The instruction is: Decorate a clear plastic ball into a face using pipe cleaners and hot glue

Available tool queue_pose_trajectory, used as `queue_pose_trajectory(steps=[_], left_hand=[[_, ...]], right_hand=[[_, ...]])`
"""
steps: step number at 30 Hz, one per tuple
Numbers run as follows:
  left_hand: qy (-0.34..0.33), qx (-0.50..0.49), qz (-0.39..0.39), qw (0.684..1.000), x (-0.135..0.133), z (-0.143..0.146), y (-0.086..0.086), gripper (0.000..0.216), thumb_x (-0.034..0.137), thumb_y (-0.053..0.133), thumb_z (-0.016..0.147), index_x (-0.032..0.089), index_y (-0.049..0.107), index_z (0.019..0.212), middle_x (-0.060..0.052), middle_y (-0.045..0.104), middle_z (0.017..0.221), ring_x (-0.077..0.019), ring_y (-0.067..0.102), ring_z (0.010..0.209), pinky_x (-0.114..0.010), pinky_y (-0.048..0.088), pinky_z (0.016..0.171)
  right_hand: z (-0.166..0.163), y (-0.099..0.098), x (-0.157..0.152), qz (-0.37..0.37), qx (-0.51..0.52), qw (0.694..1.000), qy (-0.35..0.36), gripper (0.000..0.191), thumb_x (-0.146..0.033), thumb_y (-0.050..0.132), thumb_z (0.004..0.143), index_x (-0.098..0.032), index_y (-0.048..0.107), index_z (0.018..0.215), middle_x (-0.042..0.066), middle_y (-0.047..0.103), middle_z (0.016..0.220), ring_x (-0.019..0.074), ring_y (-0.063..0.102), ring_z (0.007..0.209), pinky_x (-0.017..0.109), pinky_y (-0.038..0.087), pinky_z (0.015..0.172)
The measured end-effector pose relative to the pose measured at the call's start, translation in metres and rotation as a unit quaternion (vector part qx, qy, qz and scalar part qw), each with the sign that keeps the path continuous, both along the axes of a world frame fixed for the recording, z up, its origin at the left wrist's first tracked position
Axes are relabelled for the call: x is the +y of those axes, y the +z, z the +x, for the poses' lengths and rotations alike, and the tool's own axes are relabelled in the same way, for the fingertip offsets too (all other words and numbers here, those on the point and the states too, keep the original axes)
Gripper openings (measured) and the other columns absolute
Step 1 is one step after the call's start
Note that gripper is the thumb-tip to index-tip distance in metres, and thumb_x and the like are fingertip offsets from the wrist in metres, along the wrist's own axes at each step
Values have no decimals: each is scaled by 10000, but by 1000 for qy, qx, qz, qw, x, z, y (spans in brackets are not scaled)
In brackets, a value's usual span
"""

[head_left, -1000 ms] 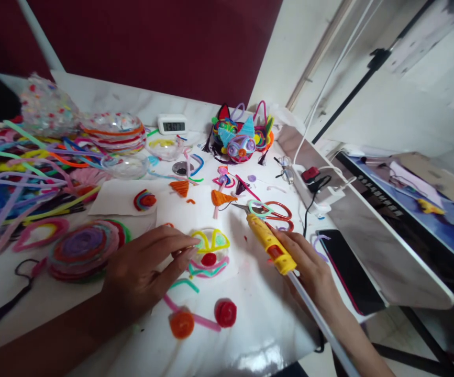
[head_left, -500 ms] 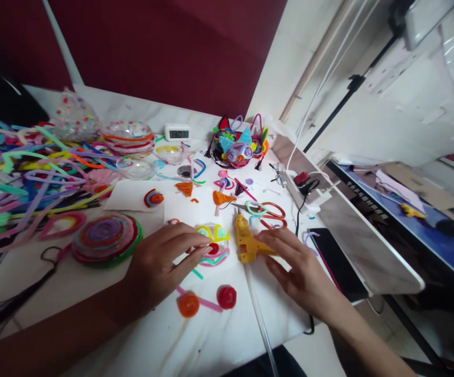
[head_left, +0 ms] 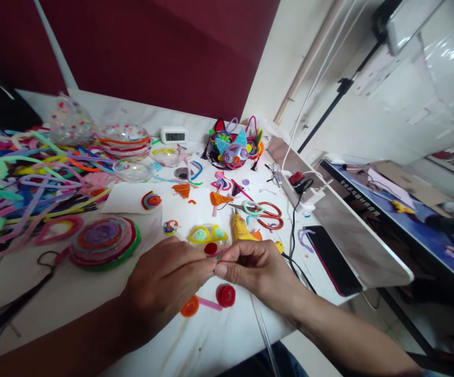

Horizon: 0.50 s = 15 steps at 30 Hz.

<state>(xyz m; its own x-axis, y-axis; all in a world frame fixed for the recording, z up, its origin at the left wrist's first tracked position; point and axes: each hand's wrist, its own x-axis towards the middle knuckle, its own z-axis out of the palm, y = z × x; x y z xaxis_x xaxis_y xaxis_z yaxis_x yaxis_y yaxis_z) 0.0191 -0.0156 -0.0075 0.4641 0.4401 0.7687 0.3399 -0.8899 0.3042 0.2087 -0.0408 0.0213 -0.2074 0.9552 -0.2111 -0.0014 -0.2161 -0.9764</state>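
Note:
My left hand and my right hand meet fingertip to fingertip just in front of a clear dome face with yellow-rimmed green eyes and a red nose. Both hands are closed in a pinch on a thin pink pipe-cleaner piece, most of it hidden by the fingers. A yellow glue gun lies on the table just beyond my right hand, its clear stick running toward the table's near edge. An orange coil and a red coil joined by a pink stem lie below my hands.
A heap of coloured pipe cleaners fills the left. A round multicolour coil disc, red scissors, a black phone, a power strip, a small clock and a cat-faced craft lie around.
My right hand has set the glue gun down on the table and moved left. Both hands have come together in a pinch in front of the dome face.

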Motion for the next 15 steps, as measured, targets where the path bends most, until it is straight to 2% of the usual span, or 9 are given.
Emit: queue_pose_trajectory(steps=[3, 7, 12, 15], left_hand=[[-25, 13, 0, 1000, -3, -1, -4, 179, 135, 553, 900, 200, 607, 1057, -26, 697, 857, -155, 640, 748, -329, 488, 690], [-45, 40, 13, 998, -4, -2, -7, 159, 145, 455, 945, 196, 586, 1020, -43, 709, 845, -169, 634, 742, -345, 472, 665], [-85, 125, 89, 984, 3, -7, -10, 108, 145, 523, 920, 168, 613, 975, -15, 720, 841, -130, 630, 742, -281, 475, 670], [-94, 133, 91, 982, 3, -8, -11, 121, 143, 516, 922, 165, 621, 976, -16, 713, 829, -131, 628, 743, -281, 468, 678]], right_hand=[[1, -3, -3, -56, 34, 998, -8, 314, -379, 863, 582, -139, 677, 664, -28, 600, 563, 69, 496, 472, 223, 399, 484], [5, -6, -6, -94, 52, 994, 6, 328, -356, 896, 525, -131, 702, 663, -23, 610, 535, 70, 508, 465, 224, 411, 497], [8, -9, -8, -87, 37, 995, 36, 329, -349, 901, 497, -131, 715, 660, -20, 616, 564, 66, 495, 500, 207, 404, 493], [7, -8, -8, -59, -3, 997, 55, 306, -349, 875, 526, -130, 693, 639, -29, 590, 544, 54, 457, 476, 184, 370, 444]])
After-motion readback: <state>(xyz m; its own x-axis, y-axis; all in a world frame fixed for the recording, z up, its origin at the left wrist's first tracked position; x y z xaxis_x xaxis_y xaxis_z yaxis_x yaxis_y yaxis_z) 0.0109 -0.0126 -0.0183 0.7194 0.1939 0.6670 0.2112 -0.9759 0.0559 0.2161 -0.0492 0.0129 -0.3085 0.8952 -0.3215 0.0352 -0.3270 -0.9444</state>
